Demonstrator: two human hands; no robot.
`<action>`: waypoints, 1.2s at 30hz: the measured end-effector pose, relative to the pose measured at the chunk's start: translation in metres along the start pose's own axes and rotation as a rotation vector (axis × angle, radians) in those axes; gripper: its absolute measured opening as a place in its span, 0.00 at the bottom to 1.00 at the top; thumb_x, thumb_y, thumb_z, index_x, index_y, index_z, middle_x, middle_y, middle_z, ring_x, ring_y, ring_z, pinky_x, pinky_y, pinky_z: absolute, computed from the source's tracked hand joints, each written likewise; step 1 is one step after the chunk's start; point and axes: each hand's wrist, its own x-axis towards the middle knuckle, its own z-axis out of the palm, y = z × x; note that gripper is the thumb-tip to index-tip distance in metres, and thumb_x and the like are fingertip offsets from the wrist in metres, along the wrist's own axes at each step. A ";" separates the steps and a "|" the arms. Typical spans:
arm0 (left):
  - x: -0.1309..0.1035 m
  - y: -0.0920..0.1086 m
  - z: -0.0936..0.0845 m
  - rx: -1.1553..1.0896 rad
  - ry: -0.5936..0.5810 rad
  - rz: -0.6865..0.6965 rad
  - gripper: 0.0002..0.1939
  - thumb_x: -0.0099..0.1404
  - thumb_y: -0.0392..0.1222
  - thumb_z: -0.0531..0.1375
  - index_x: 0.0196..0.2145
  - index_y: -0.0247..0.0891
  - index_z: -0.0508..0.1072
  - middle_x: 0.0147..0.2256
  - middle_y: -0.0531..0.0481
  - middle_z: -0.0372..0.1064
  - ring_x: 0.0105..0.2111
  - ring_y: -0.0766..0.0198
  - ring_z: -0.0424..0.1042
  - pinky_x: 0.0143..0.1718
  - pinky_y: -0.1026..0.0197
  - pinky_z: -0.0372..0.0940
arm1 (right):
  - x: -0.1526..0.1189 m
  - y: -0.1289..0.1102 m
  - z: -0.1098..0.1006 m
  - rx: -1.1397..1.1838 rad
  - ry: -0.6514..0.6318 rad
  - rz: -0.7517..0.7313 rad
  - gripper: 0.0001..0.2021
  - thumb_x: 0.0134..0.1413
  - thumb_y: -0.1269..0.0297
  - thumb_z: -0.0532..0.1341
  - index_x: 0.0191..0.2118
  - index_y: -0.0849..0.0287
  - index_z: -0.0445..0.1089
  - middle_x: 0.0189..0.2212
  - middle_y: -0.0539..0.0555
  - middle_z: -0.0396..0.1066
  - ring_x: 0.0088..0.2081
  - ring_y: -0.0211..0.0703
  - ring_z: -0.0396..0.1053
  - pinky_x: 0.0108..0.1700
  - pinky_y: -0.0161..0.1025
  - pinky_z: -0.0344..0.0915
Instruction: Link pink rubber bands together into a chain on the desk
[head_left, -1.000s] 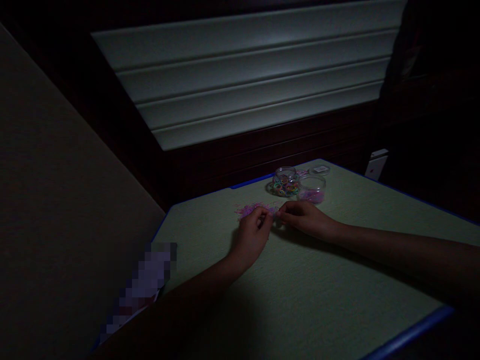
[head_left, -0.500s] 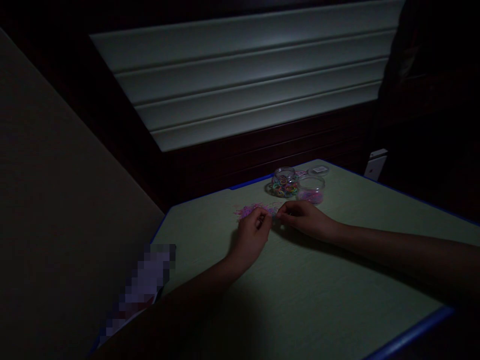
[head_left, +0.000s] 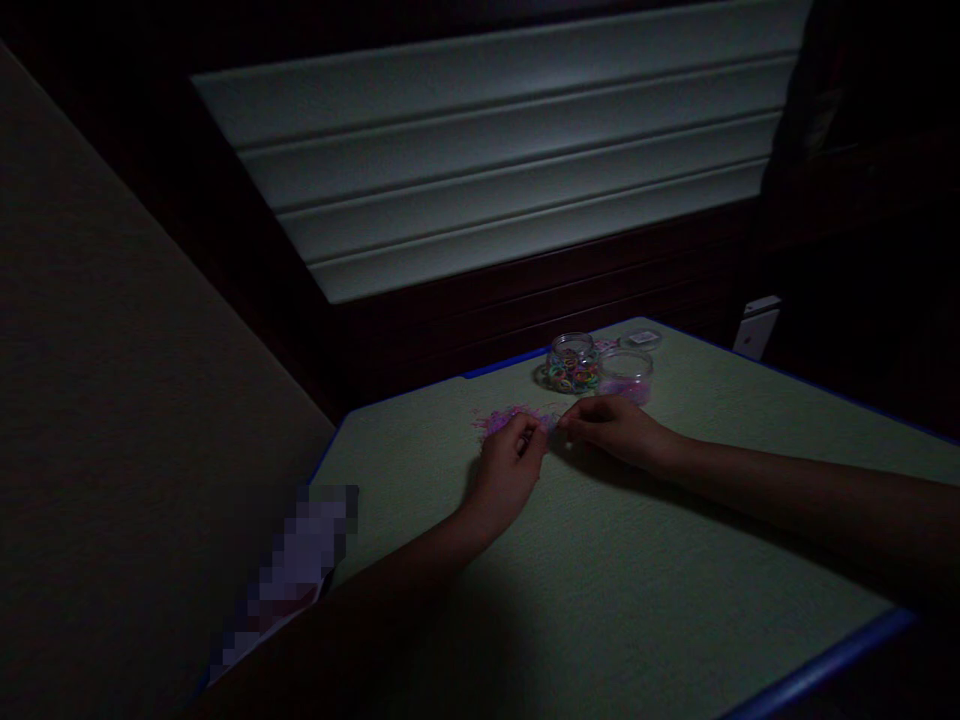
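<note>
Both hands meet over the far half of the pale green table (head_left: 697, 560), fingertips a short gap apart. My left hand (head_left: 504, 478) is closed in a pinch beside a loose pile of pink and purple small bands (head_left: 501, 420). To its right, my right hand (head_left: 619, 430) also pinches, thumb against fingers, in front of the jars. What either pinch holds is too small and dark to make out. One clear open jar (head_left: 571, 374) contains multicoloured rings or bands. Another clear open jar (head_left: 628, 385) has pink bits at its bottom, partly behind my right hand.
A clear round lid (head_left: 641, 341) lies behind the jars near the table's far corner. On the left edge rests a blurred-out flat item (head_left: 300, 560). A white boxy device (head_left: 757, 330) stands beyond the right edge. Slatted panels (head_left: 510, 150) rise behind the table.
The view has shifted slightly. Both hands keep nearly the same pinched pose and place, and the jars and pile stay where they were.
</note>
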 end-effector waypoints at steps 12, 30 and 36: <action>0.001 0.000 0.001 0.000 0.011 0.018 0.12 0.59 0.48 0.47 0.29 0.37 0.63 0.23 0.55 0.62 0.17 0.74 0.58 0.18 0.70 0.52 | 0.002 0.004 -0.001 0.001 0.024 0.012 0.15 0.43 0.55 0.56 0.29 0.65 0.67 0.20 0.50 0.62 0.21 0.31 0.56 0.23 0.30 0.53; 0.000 0.002 -0.001 -0.033 -0.019 0.017 0.12 0.60 0.48 0.47 0.29 0.37 0.62 0.22 0.56 0.61 0.17 0.74 0.58 0.18 0.69 0.52 | 0.002 0.002 -0.001 0.039 0.041 0.021 0.14 0.42 0.56 0.56 0.27 0.64 0.66 0.20 0.49 0.62 0.20 0.30 0.55 0.22 0.30 0.52; 0.000 0.001 -0.001 -0.022 -0.034 0.026 0.12 0.60 0.48 0.46 0.29 0.37 0.62 0.22 0.56 0.60 0.17 0.74 0.58 0.18 0.70 0.52 | 0.001 0.000 -0.001 0.021 0.030 0.031 0.13 0.43 0.57 0.56 0.27 0.65 0.66 0.19 0.48 0.60 0.20 0.30 0.55 0.22 0.30 0.52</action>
